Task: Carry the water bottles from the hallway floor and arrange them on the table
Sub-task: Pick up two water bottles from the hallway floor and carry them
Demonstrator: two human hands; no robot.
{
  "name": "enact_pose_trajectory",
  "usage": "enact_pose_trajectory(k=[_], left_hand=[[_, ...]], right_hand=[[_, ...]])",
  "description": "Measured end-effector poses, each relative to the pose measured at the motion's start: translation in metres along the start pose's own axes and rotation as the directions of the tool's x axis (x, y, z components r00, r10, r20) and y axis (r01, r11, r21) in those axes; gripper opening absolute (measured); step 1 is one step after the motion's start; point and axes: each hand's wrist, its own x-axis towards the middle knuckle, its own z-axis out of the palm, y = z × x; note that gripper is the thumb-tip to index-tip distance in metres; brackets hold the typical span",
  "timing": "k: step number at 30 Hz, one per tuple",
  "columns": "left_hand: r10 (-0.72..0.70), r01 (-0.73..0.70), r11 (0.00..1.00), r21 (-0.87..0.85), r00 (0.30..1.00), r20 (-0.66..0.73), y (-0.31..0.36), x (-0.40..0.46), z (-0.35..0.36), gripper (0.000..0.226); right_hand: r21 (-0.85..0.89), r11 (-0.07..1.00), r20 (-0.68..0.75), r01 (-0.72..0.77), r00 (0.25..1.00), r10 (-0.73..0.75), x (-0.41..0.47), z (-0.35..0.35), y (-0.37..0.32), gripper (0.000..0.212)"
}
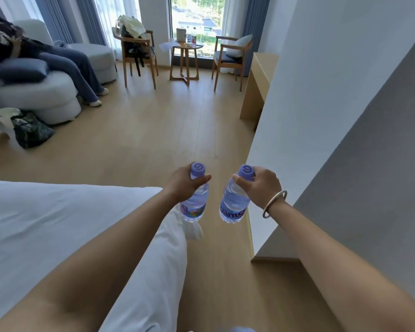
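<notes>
1. purple-capped left bottle [194, 200] gripped at the neck by my left hand [186, 185].
2. right bottle [235, 200] gripped likewise by my right hand [261, 185].
3. both hang over the wood floor [134, 130], beside the bed [58, 219].
4. table [186, 47] far ahead by the window.

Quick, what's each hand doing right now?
Left hand: holding a water bottle near its cap.
Right hand: holding another water bottle near its cap.
</notes>
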Motion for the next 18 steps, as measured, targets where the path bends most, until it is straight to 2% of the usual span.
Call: enact_pose_trajectory(k=[9,18], left_hand=[[-0.030,0.032,0.998,-0.047,0.998,0.051,-0.015,0.155,0.013,0.020],[-0.079,0.079,0.992,-0.093,0.997,0.012,-0.003,0.360,0.039,0.020]], right_hand=[[-0.007,1.000,0.015,-0.014,1.000,0.014,0.147,0.035,0.032,0.035],[-0.025,0.996,0.084,0.087,0.993,-0.085,0.352,0.042,0.081,0.040]])
